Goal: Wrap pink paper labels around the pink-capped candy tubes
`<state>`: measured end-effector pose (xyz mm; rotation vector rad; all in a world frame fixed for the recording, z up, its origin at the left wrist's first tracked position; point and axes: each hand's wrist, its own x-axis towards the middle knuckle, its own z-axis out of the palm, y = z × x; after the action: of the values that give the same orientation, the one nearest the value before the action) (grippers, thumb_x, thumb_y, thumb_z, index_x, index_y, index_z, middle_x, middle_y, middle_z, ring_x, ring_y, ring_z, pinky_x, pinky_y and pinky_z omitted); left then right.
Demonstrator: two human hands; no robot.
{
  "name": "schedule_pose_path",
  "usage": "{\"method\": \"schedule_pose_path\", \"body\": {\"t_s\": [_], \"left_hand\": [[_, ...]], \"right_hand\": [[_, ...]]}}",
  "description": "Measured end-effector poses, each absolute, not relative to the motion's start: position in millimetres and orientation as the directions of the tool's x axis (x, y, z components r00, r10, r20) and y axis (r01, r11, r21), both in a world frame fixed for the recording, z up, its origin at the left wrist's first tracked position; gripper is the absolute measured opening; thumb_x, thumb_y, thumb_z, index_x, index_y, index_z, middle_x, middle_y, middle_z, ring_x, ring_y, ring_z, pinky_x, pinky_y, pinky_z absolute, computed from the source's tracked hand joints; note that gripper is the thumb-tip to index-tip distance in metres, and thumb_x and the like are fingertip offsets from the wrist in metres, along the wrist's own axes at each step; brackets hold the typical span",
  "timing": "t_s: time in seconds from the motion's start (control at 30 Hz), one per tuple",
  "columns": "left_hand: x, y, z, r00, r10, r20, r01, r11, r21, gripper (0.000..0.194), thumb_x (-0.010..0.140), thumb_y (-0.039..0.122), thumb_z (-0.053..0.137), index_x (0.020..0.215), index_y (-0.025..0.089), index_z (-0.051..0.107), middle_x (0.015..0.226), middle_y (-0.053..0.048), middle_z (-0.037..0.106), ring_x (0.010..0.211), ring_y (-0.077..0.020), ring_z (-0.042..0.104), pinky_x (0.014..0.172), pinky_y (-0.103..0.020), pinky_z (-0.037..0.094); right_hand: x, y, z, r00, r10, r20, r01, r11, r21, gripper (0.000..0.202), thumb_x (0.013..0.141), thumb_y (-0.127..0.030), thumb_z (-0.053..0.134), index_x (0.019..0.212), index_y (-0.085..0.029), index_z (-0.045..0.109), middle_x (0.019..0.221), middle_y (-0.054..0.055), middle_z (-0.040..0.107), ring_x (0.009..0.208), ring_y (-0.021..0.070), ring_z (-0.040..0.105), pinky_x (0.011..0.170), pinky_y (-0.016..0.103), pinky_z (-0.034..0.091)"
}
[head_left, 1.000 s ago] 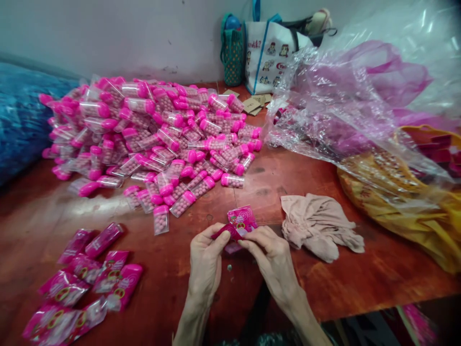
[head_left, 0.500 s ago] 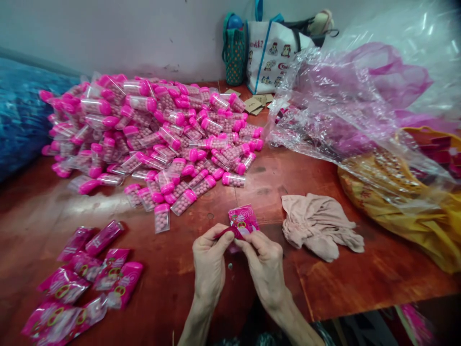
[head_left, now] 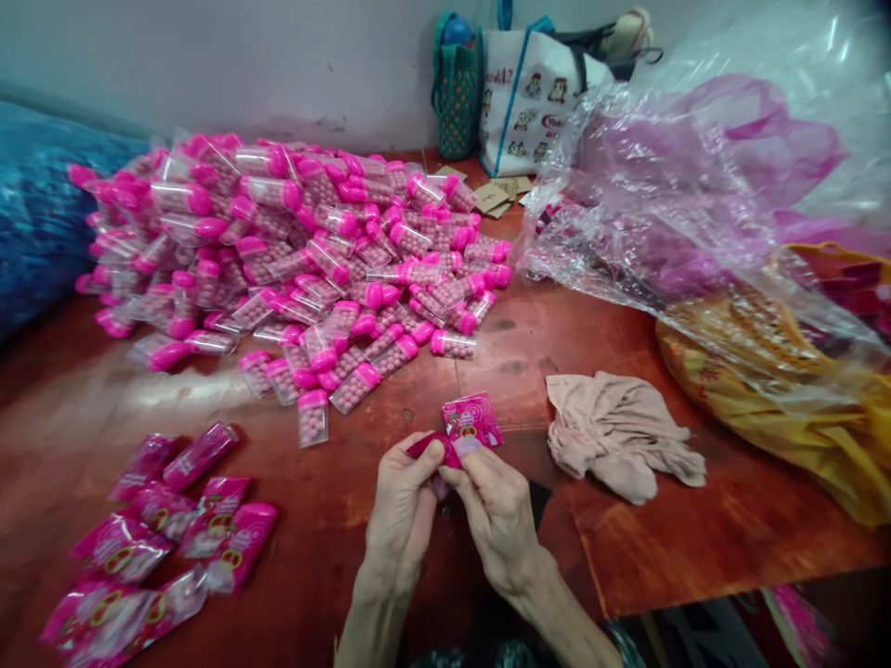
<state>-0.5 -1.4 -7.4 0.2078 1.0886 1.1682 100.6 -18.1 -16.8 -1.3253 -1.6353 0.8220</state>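
Note:
Near the table's front, my left hand [head_left: 405, 506] pinches a dark pink plastic sleeve [head_left: 443, 449] between thumb and fingers. My right hand [head_left: 497, 506] is closed on the other edge of that sleeve, its fingertips close to my left thumb. Just beyond my hands lies a flat printed pink sleeve [head_left: 474, 417], partly covered by my right fingers. Farther back is a big pile of clear bottles with pink caps [head_left: 327, 260], filled with small pale pink balls. To the left lie several bottles in printed pink sleeves [head_left: 240, 547].
A crumpled beige cloth [head_left: 619, 431] lies right of my hands. Beyond it are a yellow bag [head_left: 730, 408] and clear plastic film [head_left: 626, 213]. A white tote bag [head_left: 519, 102] and a green bottle pouch [head_left: 456, 102] stand against the wall. Blue plastic [head_left: 56, 213] is at far left.
My fingers have shifted on the sleeve, which is now bent into a more rounded, opened shape. My right hand has moved slightly left and down. The piles look the same.

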Motion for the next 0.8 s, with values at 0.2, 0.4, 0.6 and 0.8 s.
{"method": "schedule_pose_path", "body": {"t_s": [0.2,0.4,0.6,0.8], "left_hand": [[-5,1,-3,-0.122,0.816,-0.565,-0.594,0.396,0.700,0.014,0.057,0.014,0.073,0.067,0.011,0.064,0.063,-0.001,0.062,0.054,-0.0089,0.053,0.052,-0.018,0.043],[0,-1,-9,-0.123,0.846,-0.519,-0.620,0.343,0.706,0.011,0.060,0.013,0.070,0.069,0.012,0.065,0.063,-0.001,0.062,0.056,-0.0099,0.054,0.055,-0.021,0.044],[2,-2,-14,-0.133,0.839,-0.528,-0.648,0.330,0.686,0.014,0.057,0.015,0.073,0.059,0.012,0.059,0.058,0.002,0.057,0.051,-0.0078,0.050,0.050,-0.019,0.041],[1,-1,-16,-0.117,0.864,-0.490,-0.655,0.303,0.692,0.015,0.063,0.017,0.070,0.061,0.013,0.055,0.059,0.002,0.057,0.053,-0.0073,0.050,0.051,-0.018,0.041]], "right_hand": [[103,-14,-16,-0.033,0.996,0.078,0.307,0.084,-0.948,0.008,0.073,-0.024,0.064,0.074,-0.018,0.060,0.073,0.001,0.059,0.068,0.0147,0.055,0.062,0.025,0.044],[98,-15,-27,-0.020,0.997,0.077,0.329,0.080,-0.941,0.018,0.083,-0.017,0.050,0.066,-0.017,0.057,0.066,0.000,0.054,0.062,0.0128,0.052,0.058,0.023,0.041],[95,-14,-25,-0.055,0.985,0.164,0.401,0.172,-0.900,0.025,0.087,-0.020,0.045,0.065,-0.017,0.055,0.064,0.002,0.051,0.060,0.0137,0.049,0.056,0.025,0.041],[96,-16,-23,-0.012,0.996,0.084,0.361,0.083,-0.929,0.012,0.084,-0.021,0.052,0.076,-0.017,0.060,0.073,0.003,0.059,0.067,0.0143,0.054,0.062,0.025,0.044]]}}
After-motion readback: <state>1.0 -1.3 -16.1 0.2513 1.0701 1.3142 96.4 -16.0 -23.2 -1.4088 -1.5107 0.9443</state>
